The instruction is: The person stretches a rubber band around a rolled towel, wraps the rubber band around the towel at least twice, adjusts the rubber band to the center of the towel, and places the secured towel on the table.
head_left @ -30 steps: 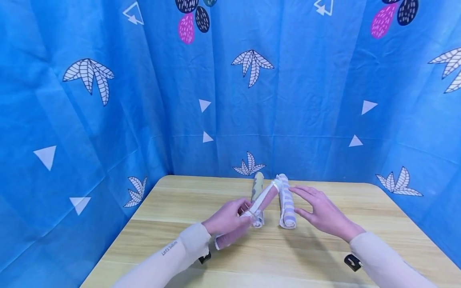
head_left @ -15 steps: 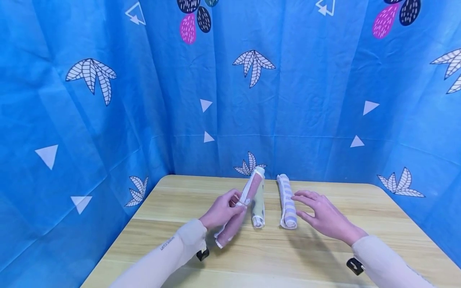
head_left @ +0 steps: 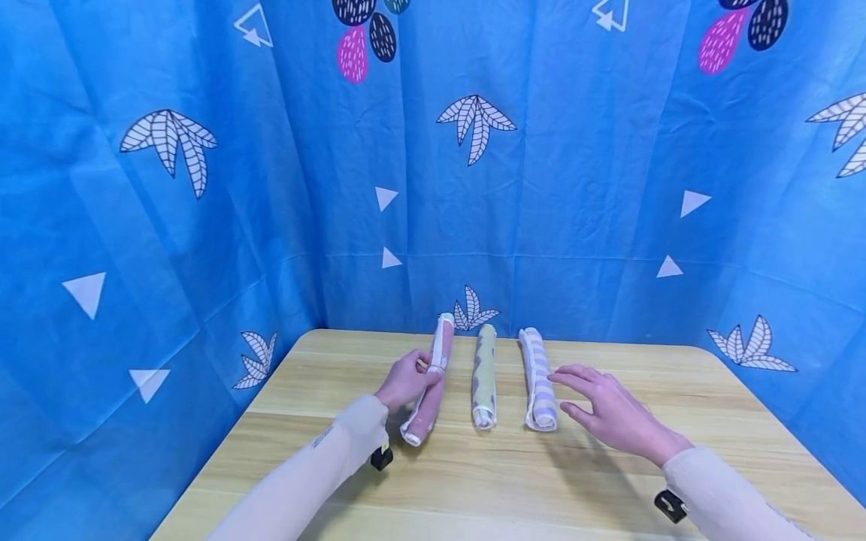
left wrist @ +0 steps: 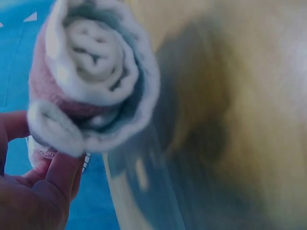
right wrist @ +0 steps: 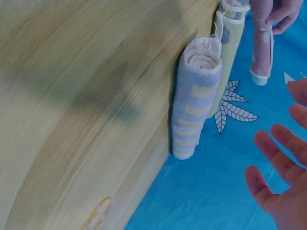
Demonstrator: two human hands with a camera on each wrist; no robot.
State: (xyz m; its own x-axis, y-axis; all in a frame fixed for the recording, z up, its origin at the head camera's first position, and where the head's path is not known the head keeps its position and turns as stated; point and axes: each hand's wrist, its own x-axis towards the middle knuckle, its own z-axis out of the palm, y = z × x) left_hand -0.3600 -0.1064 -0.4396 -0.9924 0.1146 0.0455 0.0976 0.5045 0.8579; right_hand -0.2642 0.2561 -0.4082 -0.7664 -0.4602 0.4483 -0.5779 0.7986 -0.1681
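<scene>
Your left hand (head_left: 408,381) grasps the pink rolled towel (head_left: 428,406) near its mid-length, thumb on the near side and fingers curled about the roll. The towel slants away from you, its far end raised over the table (head_left: 501,481). In the left wrist view, its near end rises above your fingertips and shows a thick spiral: fuzzy white edge, grey-green inner layer, pink nap outside. Your right hand (head_left: 609,409) is released, fingers spread and lightly bent, just beside the striped rolled towel (head_left: 540,383) and holding nothing; the right wrist view shows a gap between them. That roll, a tapering cylinder of soft pile, carries lavender and pale bands. Between it and the pink roll lies the green rolled towel (head_left: 484,376), slimmer, with darker patches and a pale rim. The tabletop has wood grain; behind it hangs a creased blue curtain (head_left: 575,188) printed with leaves and triangles.
</scene>
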